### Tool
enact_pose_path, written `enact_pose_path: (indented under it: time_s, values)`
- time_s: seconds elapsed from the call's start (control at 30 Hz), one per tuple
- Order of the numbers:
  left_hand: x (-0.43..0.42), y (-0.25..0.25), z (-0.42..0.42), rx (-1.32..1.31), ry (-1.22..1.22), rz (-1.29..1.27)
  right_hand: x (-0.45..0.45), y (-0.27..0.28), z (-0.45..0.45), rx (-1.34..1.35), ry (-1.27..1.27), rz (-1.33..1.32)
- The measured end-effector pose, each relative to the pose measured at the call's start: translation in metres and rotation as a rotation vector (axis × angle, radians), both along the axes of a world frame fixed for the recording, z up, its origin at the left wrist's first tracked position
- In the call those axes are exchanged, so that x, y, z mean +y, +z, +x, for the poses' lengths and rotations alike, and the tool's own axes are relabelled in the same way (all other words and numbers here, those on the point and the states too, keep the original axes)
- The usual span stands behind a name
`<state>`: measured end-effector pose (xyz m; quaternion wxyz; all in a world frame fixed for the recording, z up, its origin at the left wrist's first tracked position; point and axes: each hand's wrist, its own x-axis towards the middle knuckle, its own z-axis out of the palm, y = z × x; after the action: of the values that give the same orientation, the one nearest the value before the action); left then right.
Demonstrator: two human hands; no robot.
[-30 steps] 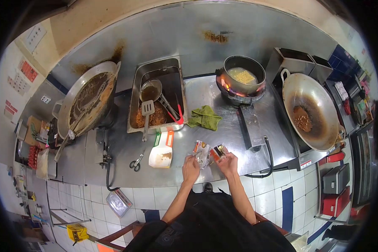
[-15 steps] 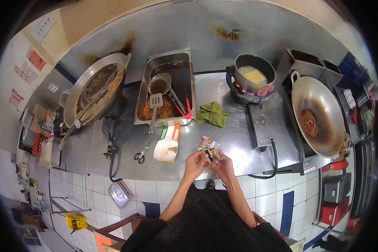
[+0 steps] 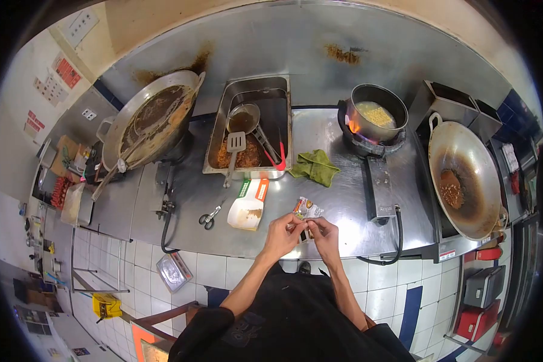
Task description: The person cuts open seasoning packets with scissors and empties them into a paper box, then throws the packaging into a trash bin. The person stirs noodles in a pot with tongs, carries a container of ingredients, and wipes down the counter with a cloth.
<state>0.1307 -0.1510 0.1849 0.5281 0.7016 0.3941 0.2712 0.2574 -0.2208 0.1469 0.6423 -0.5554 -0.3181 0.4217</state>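
At the front of the steel counter, my left hand (image 3: pixel 282 236) and my right hand (image 3: pixel 324 236) meet, with fingertips pinched together on a small sachet (image 3: pixel 306 234), mostly hidden by the fingers. Just beyond them lies a printed plastic wrapper (image 3: pixel 308 209). To the left are a white paper food tray (image 3: pixel 245 216) with a brown stain and orange and green flaps, and a pair of scissors (image 3: pixel 209 218) with black handles. A crumpled green cloth (image 3: pixel 315 167) rests farther back.
Noodles (image 3: pixel 377 116) sit in liquid in a dark pot (image 3: pixel 368 92) over a flaming burner. A wok (image 3: pixel 473 175) with brown food stands right. A steel pan (image 3: pixel 283 90) holds a strainer (image 3: pixel 244 118), slotted spatula (image 3: pixel 236 145) and red-handled tongs (image 3: pixel 277 163). A large oil wok (image 3: pixel 148 120) is left.
My hands have drawn closer together, fingertips now meeting over the sachet. The whole view has shifted slightly, with counter items appearing a little farther right and lower.
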Motion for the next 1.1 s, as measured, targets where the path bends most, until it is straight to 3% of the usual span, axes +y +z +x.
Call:
enact_pose_path:
  time_s: [0.1,0.17,0.53,0.7,0.77,0.83,0.9,0.97,1.1]
  values:
    - [-0.009,-0.006,0.007,-0.053,0.064,-0.001,0.003,0.002,0.002,-0.062,-0.034,0.005]
    - [-0.016,-0.001,0.014,-0.029,0.144,0.395,0.006,0.016,0.000,-0.314,-0.214,-0.047]
    - [-0.032,0.009,-0.015,-0.091,0.269,0.444,0.011,0.022,-0.028,-0.098,-0.304,0.032]
    - [-0.028,0.013,-0.059,-0.039,0.305,0.392,0.022,0.022,-0.041,-0.176,-0.267,0.010]
    - [-0.017,0.008,-0.085,-0.029,0.413,0.372,0.031,0.021,-0.032,-0.079,-0.393,0.023]
    - [0.001,0.020,-0.095,0.029,0.394,0.317,0.039,0.023,-0.046,-0.193,-0.314,0.019]
    - [0.026,0.040,-0.091,0.025,0.346,0.656,0.052,0.030,-0.075,-0.397,-0.134,0.017]
    - [0.044,0.032,-0.101,0.030,0.301,0.615,0.067,0.041,-0.101,-0.470,-0.100,0.099]
    - [0.071,0.000,-0.136,0.033,0.201,0.450,0.088,0.044,-0.141,-0.503,-0.126,0.003]
